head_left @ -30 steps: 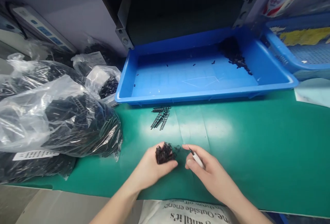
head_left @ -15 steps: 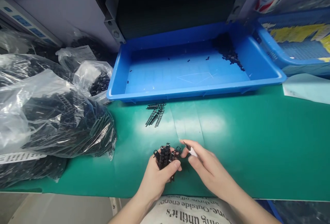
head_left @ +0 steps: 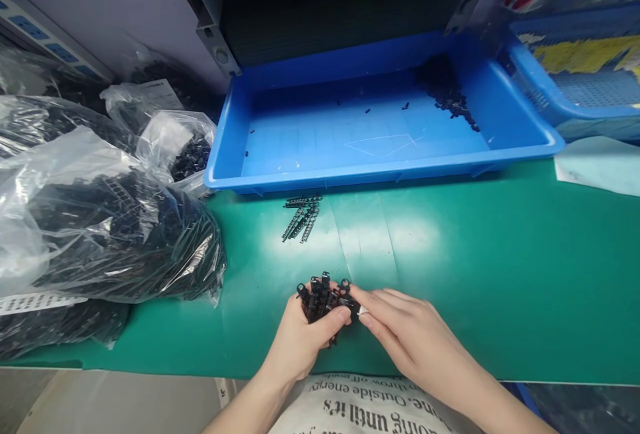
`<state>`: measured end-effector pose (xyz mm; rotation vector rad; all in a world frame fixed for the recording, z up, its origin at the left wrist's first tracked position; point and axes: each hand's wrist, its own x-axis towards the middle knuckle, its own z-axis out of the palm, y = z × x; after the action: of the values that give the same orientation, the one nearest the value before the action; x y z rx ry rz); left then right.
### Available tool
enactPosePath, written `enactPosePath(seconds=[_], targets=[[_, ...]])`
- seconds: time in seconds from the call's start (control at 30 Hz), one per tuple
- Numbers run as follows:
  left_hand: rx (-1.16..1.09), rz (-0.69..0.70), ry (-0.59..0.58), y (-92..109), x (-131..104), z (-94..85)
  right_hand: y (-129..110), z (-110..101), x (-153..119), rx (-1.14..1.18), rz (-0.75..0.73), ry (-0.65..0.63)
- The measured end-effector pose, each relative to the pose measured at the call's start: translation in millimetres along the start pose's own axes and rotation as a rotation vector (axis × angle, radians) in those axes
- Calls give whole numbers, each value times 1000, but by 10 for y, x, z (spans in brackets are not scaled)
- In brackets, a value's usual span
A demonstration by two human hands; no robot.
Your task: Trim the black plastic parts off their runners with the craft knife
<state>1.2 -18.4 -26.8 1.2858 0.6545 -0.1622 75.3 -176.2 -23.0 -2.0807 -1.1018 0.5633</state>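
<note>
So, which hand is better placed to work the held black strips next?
Probably the right hand: it holds a mostly hidden white tool right at the black strips, while the left hand is busy gripping them.

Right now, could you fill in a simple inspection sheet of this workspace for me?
Surface: green mat, with loose black strips on it.
Job's things: bundle of black parts; white object, mostly hidden.
Clutter: plastic bag of black parts; blue tray with small black pieces.
Hands: left hand grips the bundle; right hand pinches the white object alongside.
Cables: nothing seen; power strip upper left.
Surroundings: blue basket right.
</note>
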Motion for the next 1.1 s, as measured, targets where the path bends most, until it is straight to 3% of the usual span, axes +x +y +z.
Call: enactPosePath(seconds=[0.47,0.7,0.83,1.0,1.1], targets=[[15,88,46,-17,20,23,-26,172,7,52,-32,189],[117,64,66,-60,27,27,-25,218,16,88,20,205],[380,152,144,173,122,-114,12,171,11,203,92,212],[1019,396,459,625,525,-468,22,103,-22,331,263,149],[1120,407,478,747,767,-595,8,89,-29,378,338,92]])
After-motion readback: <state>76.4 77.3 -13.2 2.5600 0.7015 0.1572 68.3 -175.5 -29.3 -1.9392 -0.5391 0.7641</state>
